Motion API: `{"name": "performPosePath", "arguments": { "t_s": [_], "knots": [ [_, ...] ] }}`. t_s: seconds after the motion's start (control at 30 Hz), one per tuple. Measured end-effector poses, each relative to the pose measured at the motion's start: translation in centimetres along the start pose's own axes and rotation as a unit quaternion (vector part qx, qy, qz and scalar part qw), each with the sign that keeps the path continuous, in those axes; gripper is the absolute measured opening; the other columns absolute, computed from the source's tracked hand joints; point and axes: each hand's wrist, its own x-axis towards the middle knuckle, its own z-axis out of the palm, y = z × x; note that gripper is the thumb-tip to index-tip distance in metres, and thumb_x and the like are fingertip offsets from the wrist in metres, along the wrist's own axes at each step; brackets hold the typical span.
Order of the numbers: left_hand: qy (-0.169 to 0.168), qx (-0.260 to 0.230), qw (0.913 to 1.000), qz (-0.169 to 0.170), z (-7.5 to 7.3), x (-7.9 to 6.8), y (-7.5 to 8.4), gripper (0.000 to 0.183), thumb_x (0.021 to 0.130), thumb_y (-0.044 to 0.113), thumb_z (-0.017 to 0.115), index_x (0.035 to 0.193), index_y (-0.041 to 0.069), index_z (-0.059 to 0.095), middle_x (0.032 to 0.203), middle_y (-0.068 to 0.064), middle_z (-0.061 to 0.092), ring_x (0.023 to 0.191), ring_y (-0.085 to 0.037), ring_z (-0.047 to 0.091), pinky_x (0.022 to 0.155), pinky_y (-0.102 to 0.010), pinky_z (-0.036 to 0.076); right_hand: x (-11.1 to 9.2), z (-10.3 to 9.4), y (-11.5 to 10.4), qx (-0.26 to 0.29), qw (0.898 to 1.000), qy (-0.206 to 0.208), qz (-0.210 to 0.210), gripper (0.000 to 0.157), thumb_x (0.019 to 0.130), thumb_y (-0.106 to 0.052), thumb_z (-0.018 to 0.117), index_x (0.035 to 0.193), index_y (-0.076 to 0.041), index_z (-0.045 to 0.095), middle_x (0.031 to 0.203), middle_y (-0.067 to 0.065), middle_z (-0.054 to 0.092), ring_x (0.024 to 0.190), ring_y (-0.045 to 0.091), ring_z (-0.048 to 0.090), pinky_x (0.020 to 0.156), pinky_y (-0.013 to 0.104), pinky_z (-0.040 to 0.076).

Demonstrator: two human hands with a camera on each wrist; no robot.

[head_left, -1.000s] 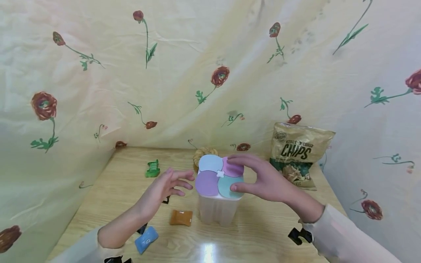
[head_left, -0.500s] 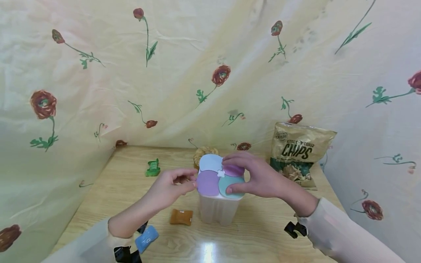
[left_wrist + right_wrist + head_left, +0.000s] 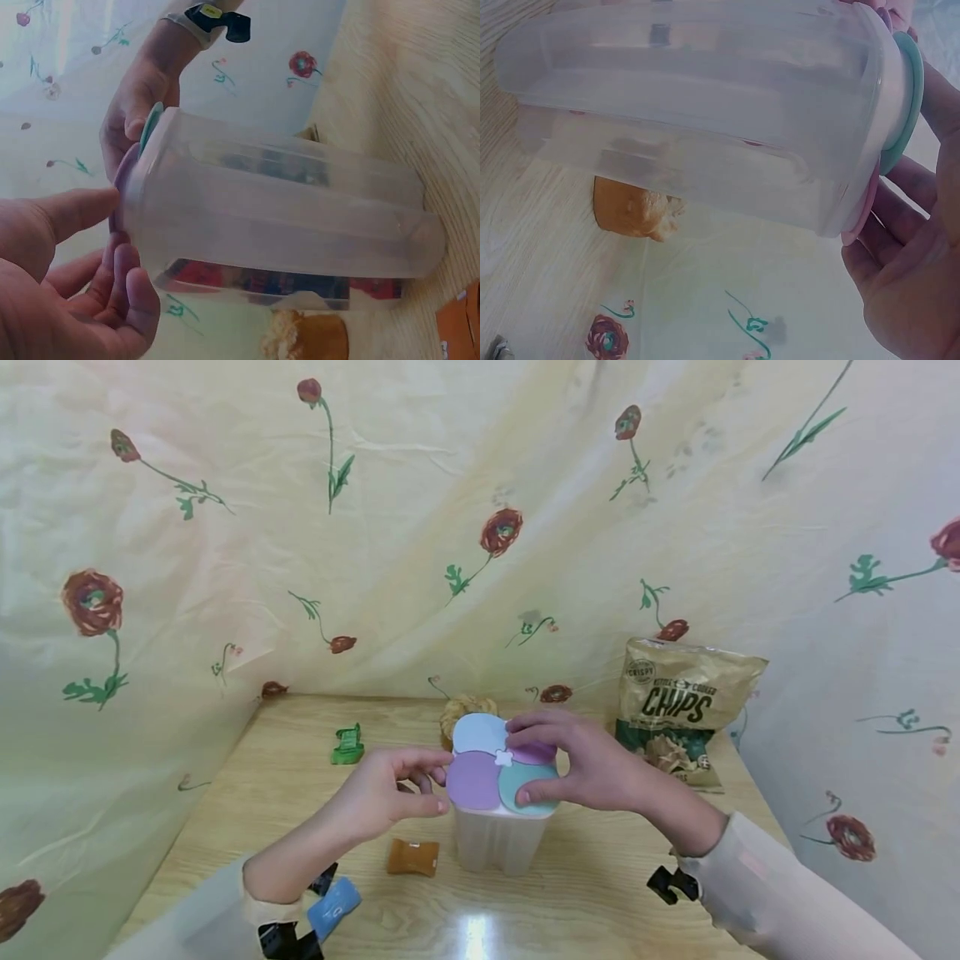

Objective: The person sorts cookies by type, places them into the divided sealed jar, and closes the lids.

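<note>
A tall translucent plastic storage container stands upright on the table, with several petal-shaped coloured lids on top. My left hand is at its left side, thumb and fingertips at the edge of the purple lid; the left wrist view shows the thumb against this edge and the other fingers bent below. My right hand grips the top from the right, its thumb on the teal lid and its fingers over the pink-purple lid. Dark and red shapes show through the container wall in the left wrist view.
A chips bag stands at the back right. Behind the container is a tan, rough-topped thing. Small packets lie to the left on the wooden table: green, orange and blue. A flowered cloth hangs behind.
My left hand has come in from the left to the purple lid's edge, and its thumb has since shifted slightly nearer me. My right hand's fingers have moved slightly left on the lids.
</note>
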Motion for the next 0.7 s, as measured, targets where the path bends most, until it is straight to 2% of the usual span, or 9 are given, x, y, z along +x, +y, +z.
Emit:
{"name": "performPosePath", "arguments": {
  "t_s": [0.17, 0.3, 0.47, 0.53, 0.7],
  "knots": [
    [0.006, 0.025, 0.9989, 0.04, 0.1, 0.2, -0.7, 0.048, 0.087, 0.015, 0.083, 0.132, 0.008, 0.068, 0.112, -0.008, 0.068, 0.095, -0.022, 0.066, 0.072, -0.027, 0.055, 0.0, 0.0, 0.1, 0.005, 1.0, 0.004, 0.003, 0.063, 0.076, -0.049, 0.089, 0.128, -0.018, 0.073, 0.143, -0.003, 0.06, 0.136, 0.024, 0.054, 0.103, 0.046, 0.051],
    [0.023, 0.059, 0.994, 0.089, 0.1, 0.5, -1.5, 0.048, 0.085, 0.019, 0.085, 0.131, 0.015, 0.07, 0.121, -0.003, 0.068, 0.099, -0.023, 0.065, 0.078, -0.03, 0.055, 0.0, 0.1, 0.1, 0.005, 1.0, 0.005, 0.001, 0.064, 0.076, -0.049, 0.089, 0.129, -0.017, 0.072, 0.144, -0.003, 0.06, 0.136, 0.024, 0.054, 0.104, 0.047, 0.051],
    [0.04, 0.112, 0.9793, 0.163, 0.0, 0.8, -2.1, 0.046, 0.082, 0.022, 0.086, 0.126, 0.019, 0.074, 0.125, 0.004, 0.068, 0.101, -0.018, 0.062, 0.082, -0.031, 0.054, -0.1, 0.3, 0.2, 0.009, 1.0, 0.004, 0.001, 0.065, 0.077, -0.05, 0.088, 0.13, -0.017, 0.072, 0.145, -0.003, 0.06, 0.138, 0.025, 0.053, 0.105, 0.048, 0.05],
    [0.045, 0.124, 0.9743, 0.183, 0.0, 0.9, -2.2, 0.045, 0.081, 0.022, 0.087, 0.124, 0.019, 0.075, 0.125, 0.005, 0.068, 0.104, -0.018, 0.063, 0.083, -0.03, 0.052, -0.1, 0.3, 0.2, 0.011, 1.0, 0.004, 0.001, 0.065, 0.077, -0.049, 0.088, 0.131, -0.017, 0.072, 0.145, -0.003, 0.06, 0.138, 0.025, 0.053, 0.106, 0.048, 0.05],
    [0.061, 0.167, 0.9566, 0.231, 0.1, 1.3, -2.7, 0.043, 0.08, 0.022, 0.087, 0.121, 0.019, 0.077, 0.125, 0.006, 0.068, 0.117, -0.018, 0.064, 0.096, -0.033, 0.054, -0.1, 0.3, 0.1, 0.012, 1.0, 0.004, 0.0, 0.065, 0.077, -0.047, 0.089, 0.131, -0.015, 0.072, 0.145, -0.003, 0.06, 0.138, 0.024, 0.052, 0.107, 0.048, 0.049]
  ]
}}
